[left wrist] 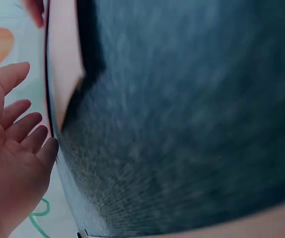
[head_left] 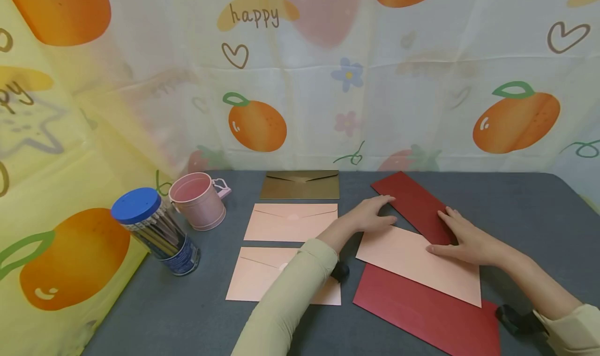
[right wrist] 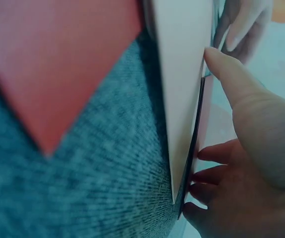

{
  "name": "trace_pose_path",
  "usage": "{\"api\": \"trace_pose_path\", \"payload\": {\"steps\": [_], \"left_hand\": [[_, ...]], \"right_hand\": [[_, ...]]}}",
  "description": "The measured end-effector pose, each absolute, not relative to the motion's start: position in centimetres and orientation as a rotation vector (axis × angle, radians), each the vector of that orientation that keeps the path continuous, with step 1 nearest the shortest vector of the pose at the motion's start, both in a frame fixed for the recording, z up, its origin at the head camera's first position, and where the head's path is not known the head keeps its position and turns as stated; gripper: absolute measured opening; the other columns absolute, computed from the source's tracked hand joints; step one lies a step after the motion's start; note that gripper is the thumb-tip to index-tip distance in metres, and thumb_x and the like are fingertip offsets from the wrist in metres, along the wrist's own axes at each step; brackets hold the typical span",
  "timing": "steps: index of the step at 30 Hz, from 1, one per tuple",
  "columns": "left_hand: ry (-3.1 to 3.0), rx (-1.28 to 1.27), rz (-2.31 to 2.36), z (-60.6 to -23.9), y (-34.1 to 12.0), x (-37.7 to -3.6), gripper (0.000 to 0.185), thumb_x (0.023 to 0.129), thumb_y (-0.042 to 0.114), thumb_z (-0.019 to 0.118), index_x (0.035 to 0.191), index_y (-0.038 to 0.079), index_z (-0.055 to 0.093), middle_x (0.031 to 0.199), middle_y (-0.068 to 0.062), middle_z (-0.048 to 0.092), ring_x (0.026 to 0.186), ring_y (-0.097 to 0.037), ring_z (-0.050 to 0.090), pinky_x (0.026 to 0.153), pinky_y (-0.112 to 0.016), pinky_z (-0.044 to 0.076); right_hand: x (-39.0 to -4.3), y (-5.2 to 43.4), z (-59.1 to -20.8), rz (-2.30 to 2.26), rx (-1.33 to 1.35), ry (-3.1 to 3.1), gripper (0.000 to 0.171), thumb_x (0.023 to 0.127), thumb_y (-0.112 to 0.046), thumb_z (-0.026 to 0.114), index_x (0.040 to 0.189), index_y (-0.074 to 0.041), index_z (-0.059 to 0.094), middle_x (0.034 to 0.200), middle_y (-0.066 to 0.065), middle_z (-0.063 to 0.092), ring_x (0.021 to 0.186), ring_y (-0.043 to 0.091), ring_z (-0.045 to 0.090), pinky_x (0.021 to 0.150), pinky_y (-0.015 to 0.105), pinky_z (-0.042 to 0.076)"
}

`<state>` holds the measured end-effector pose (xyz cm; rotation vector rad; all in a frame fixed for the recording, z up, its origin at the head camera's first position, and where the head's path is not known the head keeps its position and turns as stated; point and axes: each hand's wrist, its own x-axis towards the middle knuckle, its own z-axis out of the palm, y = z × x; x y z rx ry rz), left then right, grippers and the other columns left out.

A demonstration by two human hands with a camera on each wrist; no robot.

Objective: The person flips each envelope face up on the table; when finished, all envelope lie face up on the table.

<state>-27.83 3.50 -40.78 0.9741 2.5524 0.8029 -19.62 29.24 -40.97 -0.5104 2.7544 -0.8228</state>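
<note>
- Underneath everything lies a dark grey table [head_left: 515, 210] with a woven, felt-like look; its far edge meets a pale cloth backdrop [head_left: 375, 85] printed with oranges, hearts, flowers and the word "happy", and a yellow stretch of the same cloth runs along the left side.
- Far left on the table stands a clear pencil jar [head_left: 157, 231] with a blue lid, and just beside it, further back, a small pink bucket [head_left: 197, 200].
- Near the middle lie three envelopes in a column: a gold envelope [head_left: 300, 185] farthest, a pink envelope [head_left: 290, 222] nearer, and a second pink envelope [head_left: 262, 272] nearest, partly under the left sleeve.
- Right of these, a pink envelope under the hands [head_left: 417, 265] lies plain side up, tilted, its near right corner lowest; it looks smooth and uncreased.
- It overlaps a dark red envelope [head_left: 412, 202] that reaches far behind it and a second dark red envelope [head_left: 422, 314] that lies nearer.
- The left hand [head_left: 372, 215] rests flat, fingers straight, at the far left corner of that pink envelope, fingertips towards the far red one; it grips nothing.
- The right hand [head_left: 466, 239] lies flat with fingers stretched over the red envelope, and its thumb presses on the pink envelope's far edge; nothing is grasped.
</note>
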Motion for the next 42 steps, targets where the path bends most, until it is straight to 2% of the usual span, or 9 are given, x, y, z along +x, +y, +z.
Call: {"api": "trace_pose_path", "payload": {"steps": [4,9,13,22,30,42], "left_hand": [[2.562,1.002,0.66,-40.9,3.7,-28.4,0.056,0.101,0.027,0.051,0.153,0.012,0.033,0.16,-0.005,0.024,0.148,-0.016,0.015,0.116,-0.026,0.015],[2.577,1.05,0.457,-41.1,4.0,-28.7,0.057,0.103,0.03,0.047,0.154,0.013,0.029,0.161,-0.003,0.019,0.148,-0.015,0.01,0.116,-0.024,0.012],[2.613,1.054,0.36,-41.1,4.3,-28.6,0.056,0.104,0.032,0.046,0.154,0.015,0.029,0.161,-0.002,0.019,0.148,-0.015,0.011,0.117,-0.025,0.013],[2.684,1.038,0.265,-41.0,4.7,-28.2,0.055,0.104,0.035,0.044,0.154,0.018,0.03,0.16,0.0,0.022,0.147,-0.014,0.015,0.116,-0.027,0.018],[2.709,1.039,0.249,-41.1,4.7,-28.1,0.056,0.103,0.037,0.045,0.154,0.018,0.031,0.16,0.001,0.024,0.147,-0.014,0.017,0.116,-0.026,0.019],[2.736,1.026,0.242,-41.1,4.7,-28.2,0.056,0.103,0.038,0.047,0.153,0.019,0.033,0.159,0.002,0.026,0.146,-0.013,0.019,0.115,-0.028,0.022]], "right_hand": [[-19.6,29.4,-41.2,-0.801,-0.519,2.75,0.104,0.086,-0.046,0.07,0.149,0.014,0.013,0.153,0.039,0.003,0.137,0.059,0.004,0.098,0.076,0.02],[-19.5,29.6,-41.2,-0.774,-0.504,2.746,0.103,0.088,-0.05,0.067,0.15,0.012,0.013,0.154,0.037,0.002,0.139,0.057,0.003,0.1,0.075,0.02],[-19.5,29.7,-41.1,-0.749,-0.497,2.749,0.101,0.09,-0.051,0.065,0.151,0.011,0.013,0.154,0.037,0.002,0.14,0.056,0.003,0.101,0.074,0.018],[-19.5,29.0,-40.8,-0.566,-0.521,2.819,0.097,0.091,-0.053,0.061,0.147,0.015,0.02,0.151,0.041,0.013,0.136,0.058,0.016,0.102,0.071,0.024],[-19.5,27.7,-40.4,-0.363,-0.544,2.867,0.086,0.093,-0.042,0.061,0.14,0.022,0.027,0.143,0.046,0.024,0.128,0.064,0.025,0.099,0.07,0.03],[-19.4,25.8,-40.1,-0.265,-0.613,2.839,0.068,0.092,-0.02,0.05,0.136,0.026,0.027,0.14,0.049,0.024,0.122,0.071,0.026,0.098,0.07,0.03]]}}
